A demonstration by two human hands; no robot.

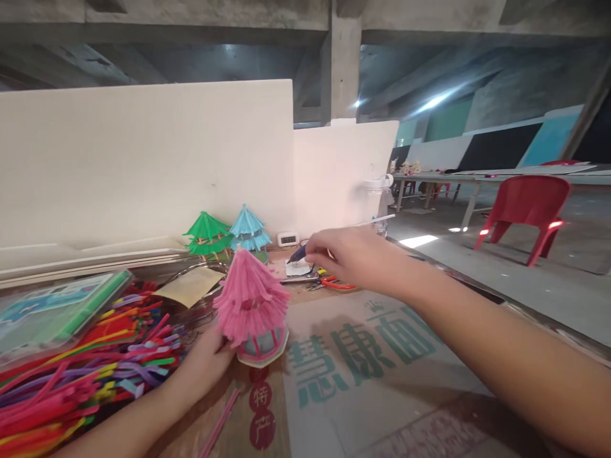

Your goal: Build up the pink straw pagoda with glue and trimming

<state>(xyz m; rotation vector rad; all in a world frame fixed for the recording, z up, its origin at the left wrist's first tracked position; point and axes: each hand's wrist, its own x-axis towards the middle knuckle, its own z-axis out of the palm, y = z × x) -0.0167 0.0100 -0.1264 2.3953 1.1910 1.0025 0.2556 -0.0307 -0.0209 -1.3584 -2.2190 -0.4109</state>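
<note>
My left hand (210, 353) is at the left side of a small pink pagoda model (251, 296) and holds it, slightly tilted; its fingers are mostly hidden behind the model. Fuzzy pink strips form the tiered roof, above an octagonal base with pink posts. To the right and farther off, my right hand (341, 251) is closed around a dark blue glue gun (296, 255). The nozzle points left, over a small white pad (298, 267), and a pale glue stick (382, 220) sticks out behind the hand. Orange-handled pliers (337, 282) lie below the right hand.
Many coloured pipe cleaners (109, 356) and a clear plastic case (62, 312) fill the left side. Green (207, 232) and light blue (249, 229) pagoda models stand behind, near a small digital clock (287, 240). A bottle (379, 197) stands at the back right.
</note>
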